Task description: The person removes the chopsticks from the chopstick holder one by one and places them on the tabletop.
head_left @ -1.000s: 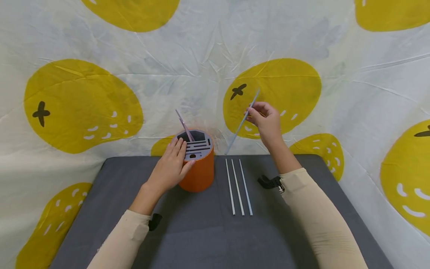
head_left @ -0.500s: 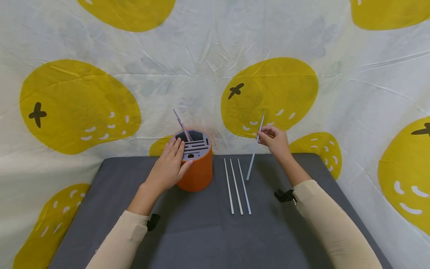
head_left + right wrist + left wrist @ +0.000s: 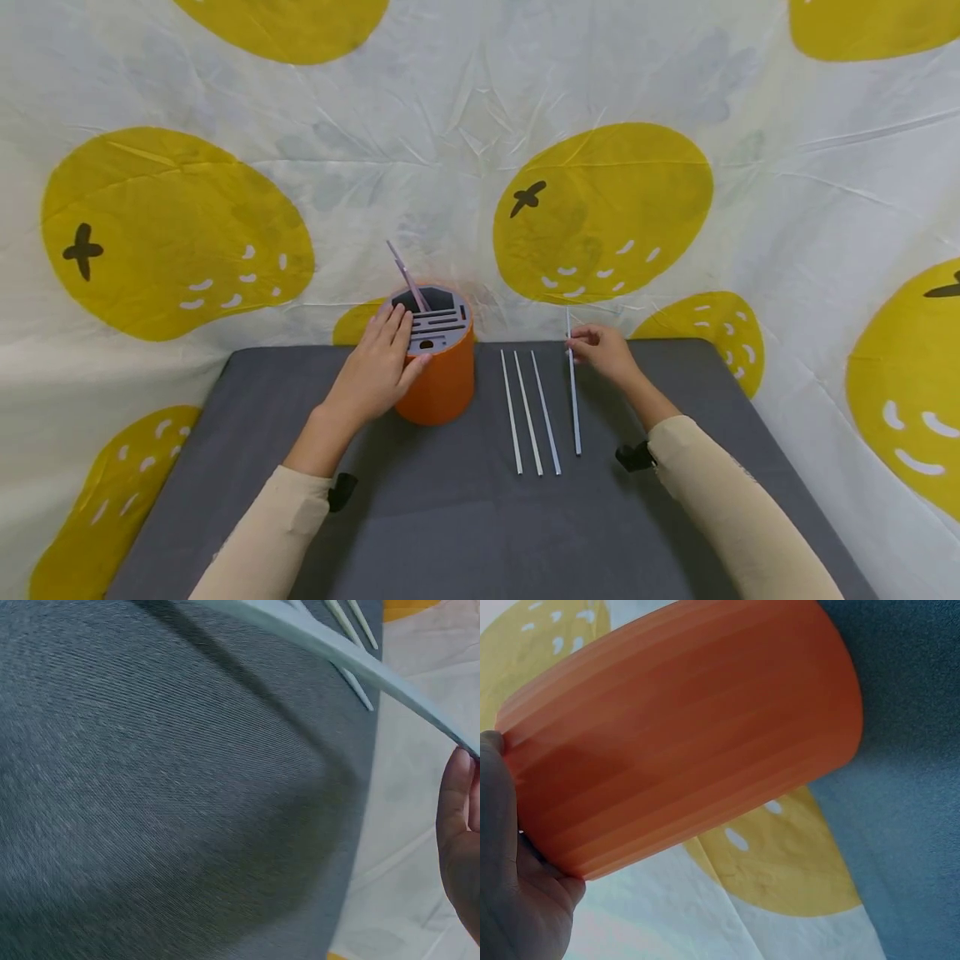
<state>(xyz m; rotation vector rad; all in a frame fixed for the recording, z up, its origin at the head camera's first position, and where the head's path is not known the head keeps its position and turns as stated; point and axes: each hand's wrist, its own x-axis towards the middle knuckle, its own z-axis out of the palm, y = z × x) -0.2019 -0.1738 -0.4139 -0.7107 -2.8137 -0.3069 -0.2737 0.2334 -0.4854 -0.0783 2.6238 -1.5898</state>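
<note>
My left hand [image 3: 378, 354] rests on the rim of an orange cylindrical knife and utensil holder [image 3: 438, 392], fingers laid straight over its grey slotted top and thumb at the near edge. From the holder's rear opening lean thin pinkish sticks [image 3: 407, 273]. Farther right, my right hand [image 3: 606, 354] pinches a pale blue chopstick [image 3: 574, 408] near its far end, the near end pointing toward me, low over the table. Left of it lie three pale chopsticks [image 3: 528, 412] side by side. In the right wrist view, the held chopstick [image 3: 360, 660] casts a shadow on the cloth.
A dark grey cloth covers the table [image 3: 450, 533], whose far edge meets a white hanging fabric [image 3: 420, 100] printed with yellow fruit shapes. Black straps [image 3: 633, 457] show at both wrists, by the beige sleeves.
My right hand has come down and slightly right, turning the chopstick from steeply tilted to nearly in line with the three on the table. The left hand has stayed on the holder.
</note>
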